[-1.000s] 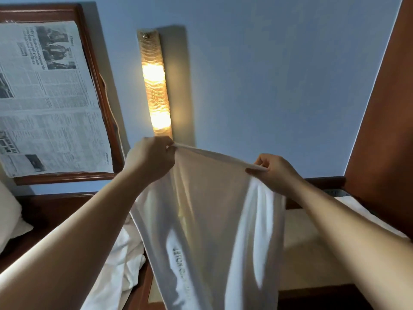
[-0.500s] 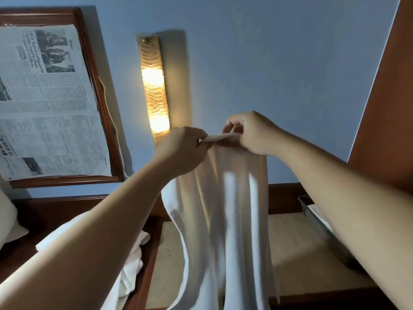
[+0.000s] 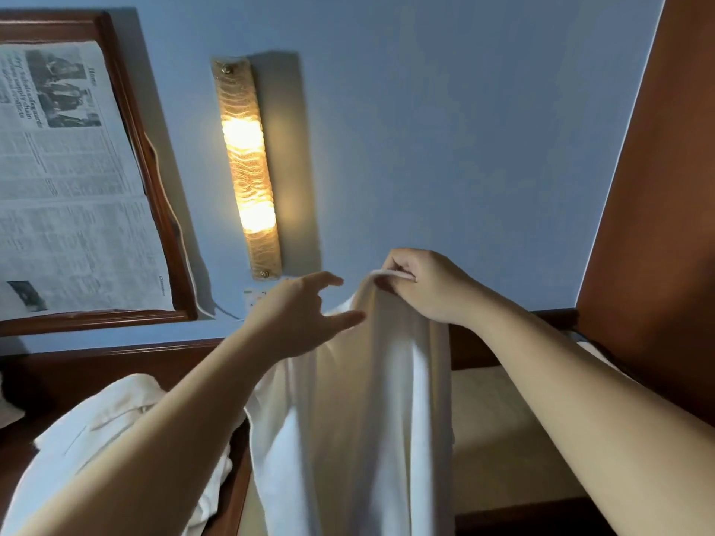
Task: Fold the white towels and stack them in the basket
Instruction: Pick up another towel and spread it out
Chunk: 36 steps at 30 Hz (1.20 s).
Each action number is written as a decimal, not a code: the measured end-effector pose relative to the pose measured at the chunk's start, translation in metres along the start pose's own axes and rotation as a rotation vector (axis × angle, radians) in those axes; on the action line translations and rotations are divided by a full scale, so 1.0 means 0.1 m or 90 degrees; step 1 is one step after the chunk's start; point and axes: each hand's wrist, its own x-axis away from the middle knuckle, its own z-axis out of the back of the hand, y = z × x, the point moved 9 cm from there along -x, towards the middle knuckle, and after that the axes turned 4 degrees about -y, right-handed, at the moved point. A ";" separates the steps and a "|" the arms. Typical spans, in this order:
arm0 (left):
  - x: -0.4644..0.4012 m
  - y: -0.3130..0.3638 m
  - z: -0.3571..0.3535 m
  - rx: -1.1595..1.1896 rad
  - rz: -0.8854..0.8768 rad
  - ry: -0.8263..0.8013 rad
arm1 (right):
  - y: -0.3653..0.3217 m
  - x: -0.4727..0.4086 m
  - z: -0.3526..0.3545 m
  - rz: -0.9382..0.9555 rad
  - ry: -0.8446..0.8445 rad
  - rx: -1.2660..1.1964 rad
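The white towel (image 3: 360, 412) hung lengthwise in front of me, doubled over, its top edges gathered into one bunched corner. It draped straight down in soft vertical folds. More white towels (image 3: 112, 419) lay crumpled in a heap at lower left.

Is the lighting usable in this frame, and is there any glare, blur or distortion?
Head view: the wall lamp blows out to glare and casts warm light; the towel glows backlit; the left hand shows slight motion blur; wide-angle distortion tilts the frame and lamp.
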 end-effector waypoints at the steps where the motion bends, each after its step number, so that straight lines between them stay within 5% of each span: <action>1: -0.03 0.14 0.01 0.003 -0.026 0.022 | -0.09 -0.04 0.00 0.017 -0.012 0.005; 8: -0.17 0.33 0.48 0.024 -0.052 0.156 | -0.29 -0.13 0.27 0.036 -0.020 0.034; 14: -0.05 -0.26 0.92 -0.053 -0.010 0.300 | 0.55 0.03 0.20 -0.109 -0.018 0.090; 18: -0.01 -0.57 0.52 -0.102 0.054 0.129 | 0.81 0.17 0.26 -0.148 0.045 0.063; 22: -0.02 -0.03 -0.17 -0.049 -0.017 -0.010 | 0.28 0.00 0.07 -0.054 0.000 0.175; 27: -0.15 0.34 -0.29 -0.035 -0.048 0.048 | -0.07 -0.05 0.09 0.002 -0.008 0.221; 36: -0.11 -0.18 -0.17 -0.028 0.029 0.003 | 0.84 0.26 0.37 -0.120 0.043 0.087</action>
